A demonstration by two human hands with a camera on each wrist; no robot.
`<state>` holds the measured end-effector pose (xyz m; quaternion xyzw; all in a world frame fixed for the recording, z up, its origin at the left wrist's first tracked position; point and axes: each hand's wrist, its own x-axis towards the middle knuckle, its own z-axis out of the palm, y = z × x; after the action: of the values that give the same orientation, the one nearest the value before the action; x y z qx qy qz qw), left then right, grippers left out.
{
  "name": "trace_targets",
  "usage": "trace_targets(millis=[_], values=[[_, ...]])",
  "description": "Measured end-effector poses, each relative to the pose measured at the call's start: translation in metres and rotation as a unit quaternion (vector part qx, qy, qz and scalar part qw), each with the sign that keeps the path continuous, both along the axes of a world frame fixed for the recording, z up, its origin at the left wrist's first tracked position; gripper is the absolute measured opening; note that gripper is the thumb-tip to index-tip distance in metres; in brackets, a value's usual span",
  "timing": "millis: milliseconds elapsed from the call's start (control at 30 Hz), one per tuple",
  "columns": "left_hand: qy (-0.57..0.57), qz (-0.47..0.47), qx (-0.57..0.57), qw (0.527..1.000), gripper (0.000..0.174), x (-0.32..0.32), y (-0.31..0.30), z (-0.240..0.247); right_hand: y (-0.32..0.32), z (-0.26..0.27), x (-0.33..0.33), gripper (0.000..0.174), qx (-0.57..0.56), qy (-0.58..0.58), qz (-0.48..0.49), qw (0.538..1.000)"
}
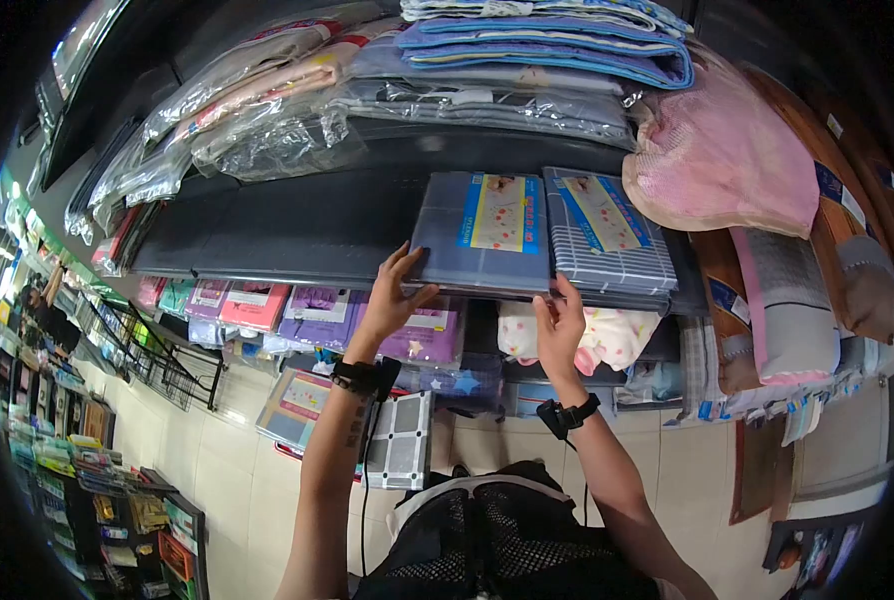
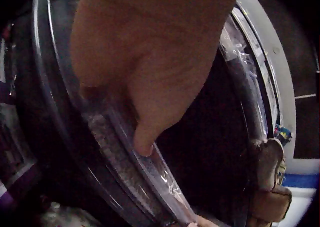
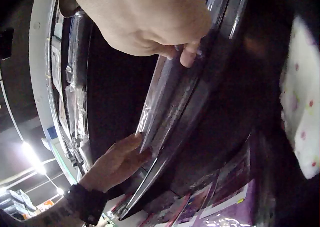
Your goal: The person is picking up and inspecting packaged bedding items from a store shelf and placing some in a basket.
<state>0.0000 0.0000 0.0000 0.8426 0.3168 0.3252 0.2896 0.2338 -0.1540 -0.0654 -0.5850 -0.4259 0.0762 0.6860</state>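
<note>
A flat grey plastic-wrapped pack of folded cloth [image 1: 442,225], with a blue and yellow picture label, lies at the front of a dark shelf. My left hand [image 1: 392,305] is at its front left corner, fingers spread along the side and thumb at the front edge. Beside the pack's front right corner, my right hand [image 1: 562,325] has its thumb and fingertips at the edge. A checked pack [image 1: 617,270] with a similar label lies just right of it. In the right wrist view, the grey pack's edge [image 3: 155,97] runs between both hands.
Bagged textiles [image 1: 477,105] and blue folded mats [image 1: 557,55] are stacked behind. A pink cushion-like piece [image 1: 722,150] bulges over the right side. Purple packs [image 1: 422,335] and a dotted white cloth [image 1: 612,335] sit below the shelf. Lower down is a grey checked pack [image 1: 399,440].
</note>
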Motion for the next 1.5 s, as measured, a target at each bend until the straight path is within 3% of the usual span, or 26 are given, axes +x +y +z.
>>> trace_targets(millis=[67, 167, 200, 267, 400, 500, 567, 833, 1067, 1200, 1233, 1300, 1367, 1400, 1467, 1500], values=[[-0.044, -0.003, -0.038, 0.998, 0.070, -0.004, 0.011, -0.003, 0.000, 0.007, -0.008, 0.022, 0.036, 0.080, -0.013, 0.996], [-0.051, 0.004, -0.023, 0.998, 0.076, 0.016, 0.010, -0.010, -0.013, 0.005, 0.009, 0.015, 0.001, -0.004, -0.072, 0.997], [-0.050, 0.003, -0.023, 0.999, 0.076, 0.018, 0.012, -0.009, -0.016, 0.000, 0.010, 0.014, -0.019, 0.004, -0.049, 0.999], [-0.029, 0.017, 0.051, 0.998, 0.077, 0.024, 0.014, -0.009, -0.026, -0.010, 0.012, 0.014, -0.037, -0.022, -0.037, 0.998], [-0.027, 0.031, 0.025, 0.999, 0.078, 0.037, 0.018, -0.007, -0.050, -0.046, 0.010, 0.017, -0.079, -0.053, -0.005, 0.995], [-0.034, 0.036, 0.071, 0.996, 0.076, 0.044, 0.016, -0.014, -0.073, -0.076, 0.008, 0.018, -0.117, -0.066, 0.011, 0.991], [-0.027, 0.072, 0.091, 0.993, 0.080, 0.045, 0.014, -0.015, -0.087, -0.094, 0.006, 0.021, -0.180, -0.053, 0.013, 0.982], [-0.031, 0.071, 0.083, 0.994, 0.098, 0.040, 0.027, -0.014, -0.116, -0.138, 0.013, 0.023, -0.255, -0.070, 0.052, 0.963], [-0.010, -0.001, 0.052, 0.999, 0.108, 0.041, 0.050, -0.018, -0.138, -0.169, 0.017, 0.023, -0.279, -0.054, 0.051, 0.957], [0.055, 0.071, 0.111, 0.990, 0.119, 0.042, 0.037, -0.013, -0.139, -0.169, 0.023, 0.024, -0.313, -0.042, 0.068, 0.946], [0.003, 0.106, 0.203, 0.974, 0.110, 0.043, 0.025, -0.009, -0.137, -0.169, 0.029, 0.025, -0.315, -0.043, 0.071, 0.945], [-0.055, 0.170, 0.266, 0.947, 0.091, 0.028, -0.014, -0.001, -0.154, -0.178, 0.029, 0.024, -0.332, -0.040, 0.074, 0.939], [-0.103, 0.219, 0.290, 0.926, 0.054, 0.006, -0.052, -0.027, -0.177, -0.197, 0.031, 0.023, -0.363, -0.026, 0.055, 0.930], [-0.084, 0.249, 0.233, 0.936, 0.048, -0.007, -0.075, -0.051, -0.189, -0.209, 0.037, 0.021, -0.378, -0.044, 0.053, 0.923], [0.075, 0.200, 0.107, 0.971, 0.043, -0.031, -0.111, -0.107, -0.212, -0.240, 0.047, 0.022, -0.383, -0.038, 0.048, 0.922], [0.156, 0.179, 0.070, 0.969, 0.057, -0.044, -0.128, -0.145, -0.224, -0.249, 0.048, 0.022, -0.386, -0.034, 0.040, 0.921]])
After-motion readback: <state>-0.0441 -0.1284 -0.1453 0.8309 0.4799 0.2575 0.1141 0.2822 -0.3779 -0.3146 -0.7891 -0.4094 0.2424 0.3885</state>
